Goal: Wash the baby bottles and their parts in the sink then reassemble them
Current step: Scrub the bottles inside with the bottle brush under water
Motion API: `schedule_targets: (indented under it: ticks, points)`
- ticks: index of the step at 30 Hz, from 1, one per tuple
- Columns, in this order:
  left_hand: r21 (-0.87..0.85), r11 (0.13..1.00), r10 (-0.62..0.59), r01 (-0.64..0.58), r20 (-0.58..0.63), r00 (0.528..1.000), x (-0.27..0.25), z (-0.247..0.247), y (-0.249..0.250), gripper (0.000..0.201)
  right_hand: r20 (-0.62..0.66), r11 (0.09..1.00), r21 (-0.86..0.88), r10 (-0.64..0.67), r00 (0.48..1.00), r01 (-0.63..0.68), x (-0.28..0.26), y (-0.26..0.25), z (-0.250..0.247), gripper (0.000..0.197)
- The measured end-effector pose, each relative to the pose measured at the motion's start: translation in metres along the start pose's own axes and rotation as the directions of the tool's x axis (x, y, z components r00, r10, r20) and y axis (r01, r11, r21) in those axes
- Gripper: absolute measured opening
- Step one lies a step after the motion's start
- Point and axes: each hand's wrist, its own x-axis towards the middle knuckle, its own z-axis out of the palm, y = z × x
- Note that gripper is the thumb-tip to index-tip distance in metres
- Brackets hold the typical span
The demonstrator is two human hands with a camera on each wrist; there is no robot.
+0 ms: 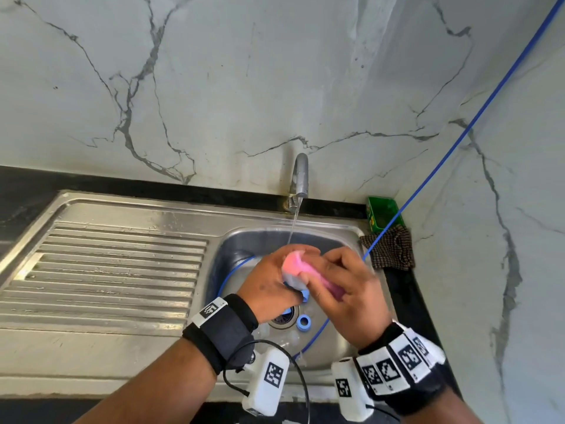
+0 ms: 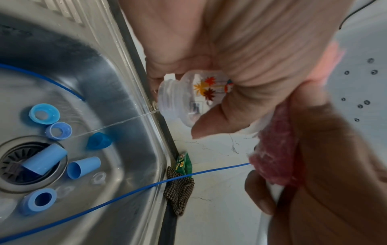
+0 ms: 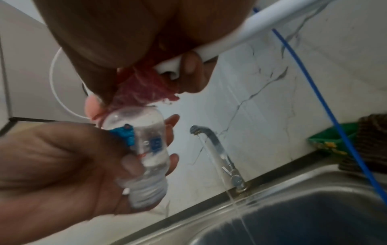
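Over the sink basin, my left hand grips a clear baby bottle with printed flowers, its threaded neck pointing down. My right hand pinches a pink scrubber and presses it against the bottle's base. The scrubber shows red-pink under my right fingers. Water runs from the tap onto my hands. Several blue rings and caps and clear teats lie on the basin floor around the drain. One blue ring shows below my hands.
A ribbed steel drainboard lies left of the basin. A green box and a checked cloth sit in the right corner by the marble wall. A blue cord runs from the upper right down into the basin.
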Motion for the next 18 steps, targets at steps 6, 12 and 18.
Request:
schedule_targets:
  ticks: [6, 12, 18]
  points:
    - [-0.015, 1.000, -0.007, 0.007, -0.013, 1.000, 0.001, -0.004, -0.004, 0.068, -0.050, 0.997, -0.061, 0.045, 0.998, -0.048, 0.006, -0.001, 0.000, 0.031]
    - [0.029, 1.000, 0.003, -0.002, -0.022, 1.000, 0.006, -0.009, -0.007, 0.069, -0.055, 0.991, -0.120, 0.059, 0.997, -0.065, 0.013, 0.002, -0.007, 0.029]
    - [0.018, 1.000, 0.021, -0.020, -0.042, 0.999, 0.003, -0.007, -0.009, 0.069, 0.021, 0.971, -0.232, -0.061, 0.998, 0.065, 0.015, 0.000, -0.016, 0.024]
